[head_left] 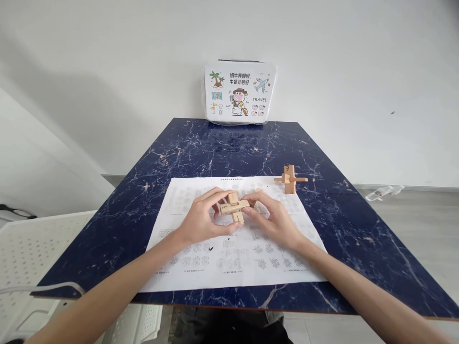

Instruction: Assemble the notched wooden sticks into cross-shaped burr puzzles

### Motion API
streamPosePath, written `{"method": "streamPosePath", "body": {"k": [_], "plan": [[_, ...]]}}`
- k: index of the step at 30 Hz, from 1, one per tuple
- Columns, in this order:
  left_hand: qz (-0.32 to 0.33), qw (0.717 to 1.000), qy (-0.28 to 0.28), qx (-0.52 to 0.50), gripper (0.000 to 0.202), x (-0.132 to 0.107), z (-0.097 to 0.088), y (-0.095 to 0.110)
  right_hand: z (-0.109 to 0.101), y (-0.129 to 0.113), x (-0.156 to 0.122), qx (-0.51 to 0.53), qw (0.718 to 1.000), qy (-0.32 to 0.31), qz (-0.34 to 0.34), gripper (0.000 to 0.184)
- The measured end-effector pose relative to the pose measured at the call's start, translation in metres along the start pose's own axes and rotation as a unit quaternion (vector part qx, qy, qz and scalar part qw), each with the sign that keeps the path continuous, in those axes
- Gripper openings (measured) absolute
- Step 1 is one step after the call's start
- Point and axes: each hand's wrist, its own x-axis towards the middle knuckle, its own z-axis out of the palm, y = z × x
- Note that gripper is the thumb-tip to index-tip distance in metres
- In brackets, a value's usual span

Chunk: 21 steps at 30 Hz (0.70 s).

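Between my two hands is a wooden interlocking puzzle (234,206), its light blocks crossing one another and marked with dark characters. My left hand (201,217) grips it by the upper and lower block ends, thumb below and fingers above. My right hand (274,217) pinches the right end of the crossing block. Both hands hover over a printed instruction sheet (165,260) with rows of small diagrams. At the sheet's upper right corner stands a second wooden puzzle assembly (289,186), a marked block with thin crossing pieces. Something pale and wooden behind my right fingers is partly hidden.
A dark blue marbled table (150,157) carries the sheet. At its far edge a white printed case (241,93) in clear plastic leans against the wall. A white perforated rack (32,253) and a pale cable (43,287) are at the left. Clear plastic (385,192) lies at the right.
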Motion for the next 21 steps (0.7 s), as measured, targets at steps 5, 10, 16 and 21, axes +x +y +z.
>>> {"method": "streamPosePath", "body": {"k": [5, 10, 16, 21], "plan": [[-0.015, 1.0, 0.002, -0.001, 0.05, 0.001, 0.0, 0.001, -0.001, -0.001, 0.001, 0.024, 1.0, -0.003, 0.007, 0.015], [-0.036, 0.999, -0.01, 0.005, 0.045, -0.001, 0.0, -0.003, -0.001, 0.0, 0.0, 0.062, 0.998, 0.017, 0.013, 0.017], [-0.068, 0.994, -0.02, 0.086, 0.049, -0.002, 0.001, -0.012, -0.009, -0.004, 0.004, 0.111, 0.982, 0.13, 0.077, 0.017], [-0.082, 0.986, -0.032, 0.138, 0.056, -0.002, 0.002, -0.016, -0.013, 0.001, 0.008, 0.128, 0.965, 0.182, 0.139, 0.027]]}}
